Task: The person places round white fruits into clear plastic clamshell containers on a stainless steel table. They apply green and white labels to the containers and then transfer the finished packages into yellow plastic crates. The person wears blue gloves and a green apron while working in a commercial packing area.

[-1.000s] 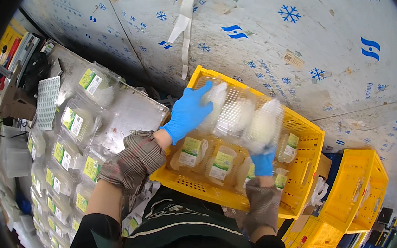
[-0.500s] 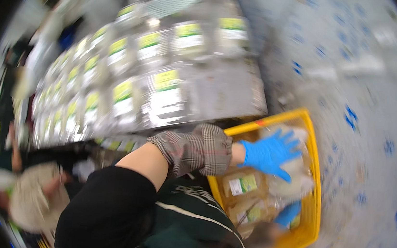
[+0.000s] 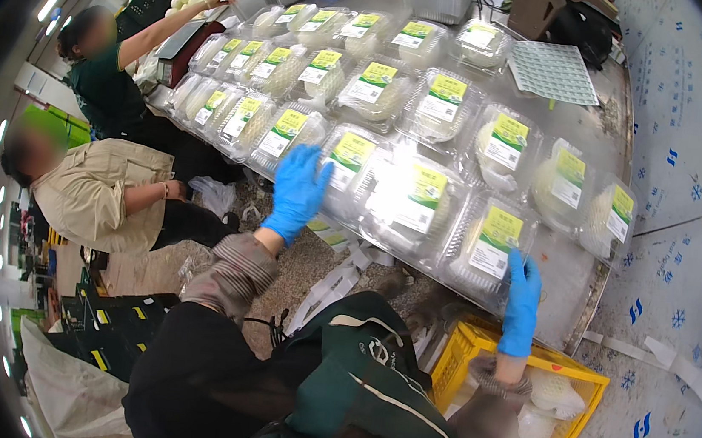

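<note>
My left hand (image 3: 296,194), in a blue glove, reaches over the table's near edge with its fingers stretched out. Its fingertips lie at a labelled clear plastic clamshell box (image 3: 348,161) in the front row. My right hand (image 3: 521,307), gloved alike, has straightened fingers against the right side of the row's end clamshell box (image 3: 494,238). Between the hands sits another clamshell box (image 3: 418,202) with a bright glare on its lid. Pale rounded contents show through the lids. Each box bears a green, yellow and white label.
Several more clamshell boxes (image 3: 445,101) fill the metal table (image 3: 564,263) in rows. A label sheet (image 3: 555,71) lies at the back. A yellow crate (image 3: 590,389) with packed goods stands at lower right. Two people (image 3: 102,184) are at the left, beside dark crates (image 3: 118,323).
My hands have gone from the yellow crate to the table's front row of boxes. The view has turned left, and clamshell boxes now sit at the table's right end, which was bare.
</note>
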Motion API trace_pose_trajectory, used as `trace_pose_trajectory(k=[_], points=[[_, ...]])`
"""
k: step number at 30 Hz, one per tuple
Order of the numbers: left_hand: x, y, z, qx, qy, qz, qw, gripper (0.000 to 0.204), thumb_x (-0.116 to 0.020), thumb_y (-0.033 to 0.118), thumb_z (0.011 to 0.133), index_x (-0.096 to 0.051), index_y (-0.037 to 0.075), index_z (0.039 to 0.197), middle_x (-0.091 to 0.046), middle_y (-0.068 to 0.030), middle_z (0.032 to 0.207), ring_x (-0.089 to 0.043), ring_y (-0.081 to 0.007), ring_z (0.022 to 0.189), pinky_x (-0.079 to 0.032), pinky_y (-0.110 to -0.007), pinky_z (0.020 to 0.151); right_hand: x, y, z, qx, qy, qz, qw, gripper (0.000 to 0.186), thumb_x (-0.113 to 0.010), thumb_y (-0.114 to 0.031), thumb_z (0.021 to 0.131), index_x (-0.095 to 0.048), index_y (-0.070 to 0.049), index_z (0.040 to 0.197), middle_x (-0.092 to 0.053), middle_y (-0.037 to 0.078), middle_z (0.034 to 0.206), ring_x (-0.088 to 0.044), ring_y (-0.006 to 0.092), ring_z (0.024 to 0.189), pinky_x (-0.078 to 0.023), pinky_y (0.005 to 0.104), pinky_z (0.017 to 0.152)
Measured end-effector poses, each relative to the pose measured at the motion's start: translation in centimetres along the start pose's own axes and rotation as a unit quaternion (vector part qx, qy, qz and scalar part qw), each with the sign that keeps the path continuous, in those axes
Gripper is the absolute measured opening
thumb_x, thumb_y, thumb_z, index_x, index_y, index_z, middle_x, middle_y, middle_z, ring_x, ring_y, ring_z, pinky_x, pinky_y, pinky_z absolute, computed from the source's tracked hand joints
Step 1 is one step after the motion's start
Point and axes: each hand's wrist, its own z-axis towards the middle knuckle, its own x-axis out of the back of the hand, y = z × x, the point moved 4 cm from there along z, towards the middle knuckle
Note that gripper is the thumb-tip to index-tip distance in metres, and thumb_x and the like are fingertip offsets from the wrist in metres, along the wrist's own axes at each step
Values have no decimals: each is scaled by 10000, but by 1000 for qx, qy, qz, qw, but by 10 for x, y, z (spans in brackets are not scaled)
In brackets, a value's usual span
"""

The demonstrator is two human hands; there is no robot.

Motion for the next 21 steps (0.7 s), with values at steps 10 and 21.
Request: trace_pose_trajectory(k=[10, 21], points=[[-72, 26, 15, 292, -337, -622, 644, 726, -707, 293, 764, -356, -6, 1324, -505, -114, 1170, -529, -179, 977, -443, -293, 822, 63, 4, 3, 41, 40, 216, 975, 608, -560, -117, 834, -309, -64, 1385, -402, 118, 1341, -466, 227, 1172, -425, 335, 954], [15, 100, 38, 246, -303, -790, 473, 777, -578, 122, 764, -186, 125, 1435, -491, -167, 1221, -529, -265, 1112, -495, -348, 868, 59, -66, -72, 53, 153, 386, 908, 494, -564, -210, 846, -437, -15, 1282, -519, 116, 1234, -545, 225, 1075, -466, 324, 910]])
